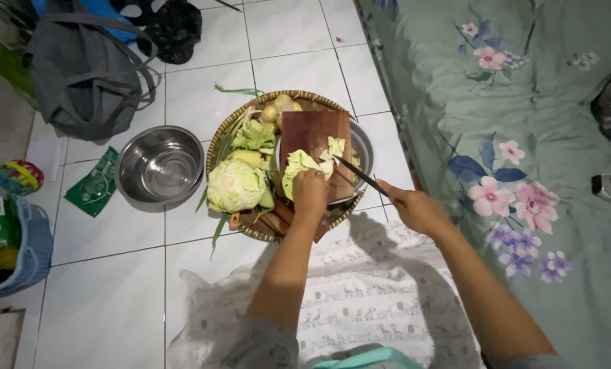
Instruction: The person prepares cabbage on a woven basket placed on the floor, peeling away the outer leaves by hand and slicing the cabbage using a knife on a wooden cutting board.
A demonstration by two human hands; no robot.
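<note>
A pale green cabbage wedge (298,166) is pressed onto the brown wooden cutting board (313,131) by the closed left hand (310,193). A dark-bladed knife (359,175) is gripped in the right hand (415,207). The fingertips could be nicked, since the blade lies close beside them over the woven round tray (218,140).

steel bowl (160,166), grey bag (86,72), floral bedsheet (524,102)

Bare forearms, no watch, no rings visible on left hand (310,193) or right hand (415,207). Short grey sleeves at both upper arms. Over the lap, white cloth with rows of small grey animal figures; below it, light teal fabric.
</note>
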